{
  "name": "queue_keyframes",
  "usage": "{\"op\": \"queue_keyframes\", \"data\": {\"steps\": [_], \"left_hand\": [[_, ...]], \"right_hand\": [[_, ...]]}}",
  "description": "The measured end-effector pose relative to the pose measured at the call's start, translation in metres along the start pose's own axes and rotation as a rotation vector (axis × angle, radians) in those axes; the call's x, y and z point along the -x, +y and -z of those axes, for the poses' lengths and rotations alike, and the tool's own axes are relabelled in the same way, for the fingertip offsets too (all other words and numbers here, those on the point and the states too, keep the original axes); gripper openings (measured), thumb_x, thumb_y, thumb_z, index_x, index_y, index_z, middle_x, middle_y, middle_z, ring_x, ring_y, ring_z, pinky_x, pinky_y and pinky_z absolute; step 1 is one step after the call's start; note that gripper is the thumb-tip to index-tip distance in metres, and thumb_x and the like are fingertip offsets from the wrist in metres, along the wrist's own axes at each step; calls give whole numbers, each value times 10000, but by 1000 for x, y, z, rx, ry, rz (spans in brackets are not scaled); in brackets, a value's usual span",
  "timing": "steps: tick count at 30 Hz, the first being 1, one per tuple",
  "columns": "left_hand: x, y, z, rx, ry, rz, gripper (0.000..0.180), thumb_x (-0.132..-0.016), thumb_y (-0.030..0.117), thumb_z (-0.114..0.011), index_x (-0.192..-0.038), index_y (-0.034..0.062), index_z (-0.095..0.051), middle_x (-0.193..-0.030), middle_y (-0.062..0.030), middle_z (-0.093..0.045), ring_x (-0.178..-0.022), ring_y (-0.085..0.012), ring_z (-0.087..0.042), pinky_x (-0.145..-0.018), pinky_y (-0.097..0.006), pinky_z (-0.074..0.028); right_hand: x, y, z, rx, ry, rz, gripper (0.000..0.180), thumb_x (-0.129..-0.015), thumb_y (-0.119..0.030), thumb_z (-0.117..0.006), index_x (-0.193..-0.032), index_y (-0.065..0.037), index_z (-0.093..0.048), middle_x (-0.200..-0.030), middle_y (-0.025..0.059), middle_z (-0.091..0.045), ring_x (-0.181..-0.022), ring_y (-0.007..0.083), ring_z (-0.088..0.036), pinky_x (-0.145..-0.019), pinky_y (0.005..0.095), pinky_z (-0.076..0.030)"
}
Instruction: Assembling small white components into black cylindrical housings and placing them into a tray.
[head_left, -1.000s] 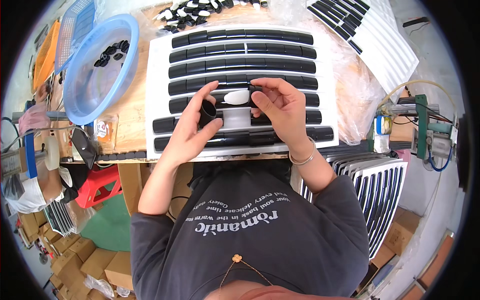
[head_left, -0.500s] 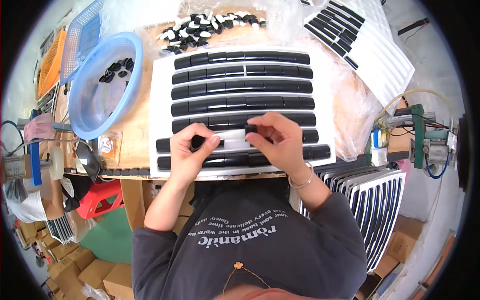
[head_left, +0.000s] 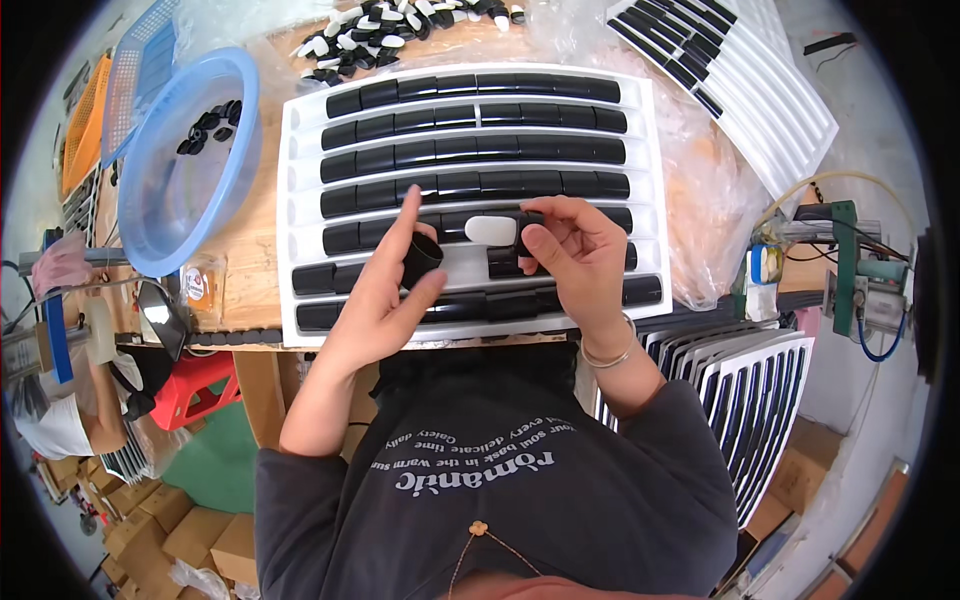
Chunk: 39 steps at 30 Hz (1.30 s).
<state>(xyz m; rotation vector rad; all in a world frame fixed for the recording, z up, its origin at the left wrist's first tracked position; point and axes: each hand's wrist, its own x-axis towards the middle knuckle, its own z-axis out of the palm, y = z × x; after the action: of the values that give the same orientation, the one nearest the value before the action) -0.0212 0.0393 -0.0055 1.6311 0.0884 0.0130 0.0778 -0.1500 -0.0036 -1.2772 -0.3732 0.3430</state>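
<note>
A white tray (head_left: 655, 200) with long grooves lies in front of me, its rows filled with glossy black cylindrical pieces (head_left: 470, 160). A hollow black tube-like piece (head_left: 423, 258) sits between the thumb and fingers of my left hand (head_left: 375, 290), its open end showing; the index finger stretches out past it. My right hand (head_left: 585, 255) pinches a short black plug with a white oval end (head_left: 492, 230), which points left toward the tube. Both hands are over the tray's lower rows, where bare white groove shows between them. The right fingers partly hide the plug.
Loose black and white plugs (head_left: 375, 40) lie heaped at the back. A blue basin (head_left: 135, 215) with several black pieces stands left. Another partly filled tray (head_left: 770, 100) is back right; filled trays (head_left: 740, 420) stack below the table's right edge. Metal fixtures (head_left: 845, 260) flank the table.
My left fingers have straightened from a pinch, leaving the tube's opening visible. My right hand has turned, and the white oval end of its plug now shows. The whole view has shifted slightly.
</note>
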Motion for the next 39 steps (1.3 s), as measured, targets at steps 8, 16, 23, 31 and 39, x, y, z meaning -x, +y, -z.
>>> {"op": "queue_keyframes", "data": {"steps": [8,16,23,31,39], "left_hand": [[3,21,-5,-444,-96,-129,808,-786,-95,-598,-1468,35,-185,-1089,-156,-536,-973,-248,-554,-891,-307,-428],[5,20,-3,-524,28,-462,452,-712,-34,-713,-1127,19,-542,-876,-148,-603,-777,-321,-636,-673,-331,-516],[5,30,1,-306,-134,-135,343,-768,1,-662,-1105,-5,-594,-854,-100,-654,-752,-152,-616,-674,-257,-470],[5,28,8,-100,-293,117,218,-803,-10,-639,-1018,-34,-610,-782,17,-579,-716,-40,-484,-633,-201,-408],[5,21,-17,15,-385,38,172,-826,45,-641,-982,-22,-615,-770,-81,-632,-696,-125,-568,-659,-279,-465]], "right_hand": [[0,-8,0,315,-286,87,255,-767,34,-726,-1007,8,-644,-785,-17,-544,-702,37,-544,-591,164,-449],[7,-14,-5,147,-352,-100,252,-775,23,-724,-1008,3,-630,-799,-14,-553,-736,47,-550,-680,183,-481],[6,-11,-13,242,-383,188,288,-753,22,-742,-1019,0,-635,-822,23,-570,-714,66,-561,-644,194,-489],[9,2,-10,342,-481,259,279,-723,23,-763,-964,7,-626,-806,45,-551,-634,77,-530,-538,173,-457],[7,7,-30,-10,-510,-54,551,-960,-491,-383,-1258,-29,-420,-1071,69,-495,-922,105,-473,-856,271,-405]]}}
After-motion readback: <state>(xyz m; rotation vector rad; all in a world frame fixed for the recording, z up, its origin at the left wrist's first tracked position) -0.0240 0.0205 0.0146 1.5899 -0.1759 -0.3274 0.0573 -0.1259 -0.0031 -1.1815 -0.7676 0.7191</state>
